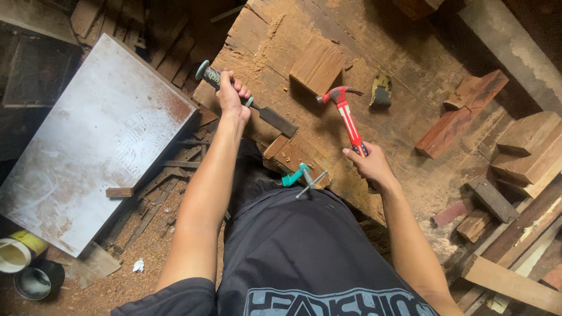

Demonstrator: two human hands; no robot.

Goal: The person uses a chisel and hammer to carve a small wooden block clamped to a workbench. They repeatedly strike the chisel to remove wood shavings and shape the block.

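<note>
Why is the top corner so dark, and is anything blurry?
Head view: light falls on the workbench and the grey board, while the top left corner sits in deep shadow. The left hand on the chisel and right hand on the hammer look sharp.

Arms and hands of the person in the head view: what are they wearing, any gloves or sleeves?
Both arms are bare from the upper arm down: no long sleeves, and no watch or bands that I can see. The left hand and right hand wear no gloves, fingers uncovered. The only clothing visible is a dark short-sleeved shirt with a pale blue-grey printed design across the chest.
</note>
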